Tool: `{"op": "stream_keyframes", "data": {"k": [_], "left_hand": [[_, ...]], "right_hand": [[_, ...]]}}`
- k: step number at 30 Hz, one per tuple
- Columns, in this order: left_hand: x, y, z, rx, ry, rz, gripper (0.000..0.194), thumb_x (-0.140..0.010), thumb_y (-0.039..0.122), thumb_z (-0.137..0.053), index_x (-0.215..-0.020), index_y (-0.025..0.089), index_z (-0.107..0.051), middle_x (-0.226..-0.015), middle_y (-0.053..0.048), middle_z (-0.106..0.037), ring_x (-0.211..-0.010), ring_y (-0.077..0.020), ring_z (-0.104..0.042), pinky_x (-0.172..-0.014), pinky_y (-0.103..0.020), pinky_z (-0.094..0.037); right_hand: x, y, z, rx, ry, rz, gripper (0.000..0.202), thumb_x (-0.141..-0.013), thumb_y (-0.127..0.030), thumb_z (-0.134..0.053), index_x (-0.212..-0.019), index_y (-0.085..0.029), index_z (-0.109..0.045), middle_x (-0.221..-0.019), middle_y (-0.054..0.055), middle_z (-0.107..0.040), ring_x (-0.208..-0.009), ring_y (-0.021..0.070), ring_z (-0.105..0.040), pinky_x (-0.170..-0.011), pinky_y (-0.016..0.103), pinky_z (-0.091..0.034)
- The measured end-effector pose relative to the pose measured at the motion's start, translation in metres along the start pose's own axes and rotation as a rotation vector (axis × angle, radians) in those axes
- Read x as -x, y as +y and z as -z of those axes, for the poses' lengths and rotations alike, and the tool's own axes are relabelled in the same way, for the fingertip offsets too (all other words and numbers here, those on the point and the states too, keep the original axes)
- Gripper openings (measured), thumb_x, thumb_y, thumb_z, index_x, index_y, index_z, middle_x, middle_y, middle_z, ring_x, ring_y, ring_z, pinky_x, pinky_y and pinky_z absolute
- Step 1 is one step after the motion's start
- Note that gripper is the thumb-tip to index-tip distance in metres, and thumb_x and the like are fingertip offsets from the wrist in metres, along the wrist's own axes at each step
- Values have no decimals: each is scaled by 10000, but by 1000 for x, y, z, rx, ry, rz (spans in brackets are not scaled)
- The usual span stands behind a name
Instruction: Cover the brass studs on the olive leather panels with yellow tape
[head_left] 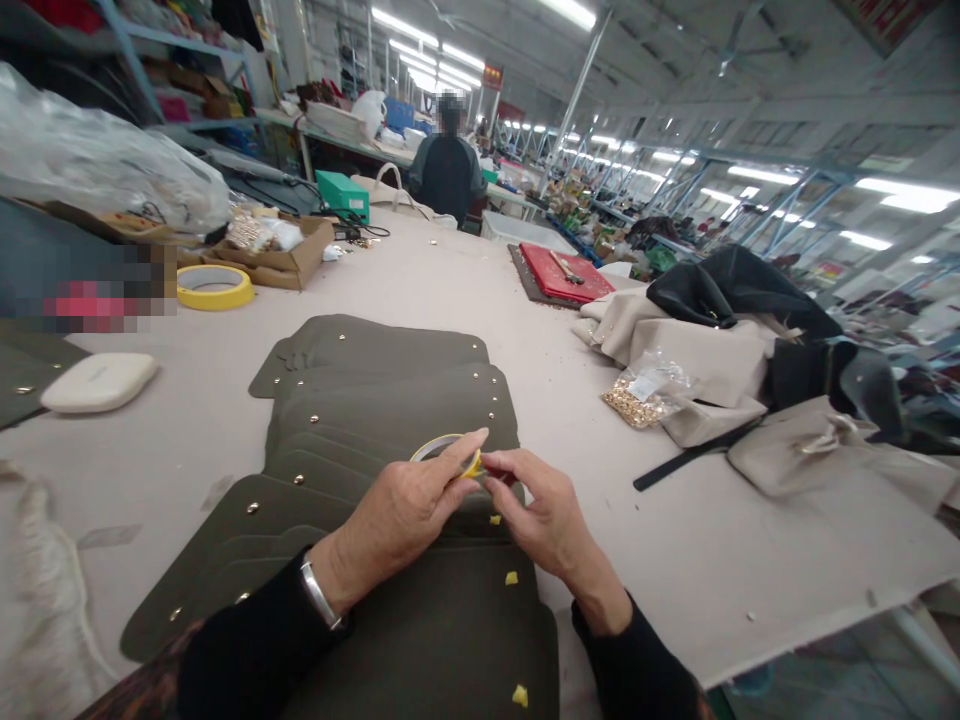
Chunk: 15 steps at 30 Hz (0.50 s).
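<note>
My left hand (409, 510) is closed round a thin roll of yellow tape (435, 445), with its thumb and fingers near the tape's free end. My right hand (544, 505) pinches at that same end of the tape, the fingertips of both hands almost meeting. Beneath them lie overlapping dark olive panels (382, 400) with rounded corners and small gold studs (300, 479). Small yellow tape pieces (511, 578) stick along the right side of the nearest panels. The wrists hide part of the stack.
A larger yellow tape roll (215, 287) and a white rounded case (99, 382) lie at left, near a cardboard box (300, 250). On the right are a bag of gold studs (641, 395), beige pieces (690, 350) and a red pad (559, 272). A person (448, 170) is farther back.
</note>
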<state>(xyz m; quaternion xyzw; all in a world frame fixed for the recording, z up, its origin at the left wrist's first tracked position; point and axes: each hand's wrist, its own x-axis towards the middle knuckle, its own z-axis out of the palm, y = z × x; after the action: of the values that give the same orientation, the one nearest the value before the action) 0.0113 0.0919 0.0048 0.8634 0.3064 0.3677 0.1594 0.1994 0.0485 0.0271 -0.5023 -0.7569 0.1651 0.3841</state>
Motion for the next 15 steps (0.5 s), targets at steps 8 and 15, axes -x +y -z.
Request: {"op": "stream_keyframes", "data": {"k": [8,15], "left_hand": [[4,-3,-2,-92,-46,-55,349,-956,260,-423,-1295,179,-404,-1113,-65,-659,-910,-152,-664,-794,-262,-539],[2,0,4,-13,-190,-54,231,-952,192,-404,-1166,194,-490,-1023,-39,-654,-920,-139,-630,-835,-263,-490]], "right_hand": [[-2,0,-5,181,-40,221,166,-864,-92,-476,-916,-197,-593,-842,50,-650,-798,166,-592,-731,292,-480],[5,1,-9,226,-42,216,150,-868,-100,-451,-839,-198,-561,-755,41,-611,-704,162,-560,-665,285,-453]]}}
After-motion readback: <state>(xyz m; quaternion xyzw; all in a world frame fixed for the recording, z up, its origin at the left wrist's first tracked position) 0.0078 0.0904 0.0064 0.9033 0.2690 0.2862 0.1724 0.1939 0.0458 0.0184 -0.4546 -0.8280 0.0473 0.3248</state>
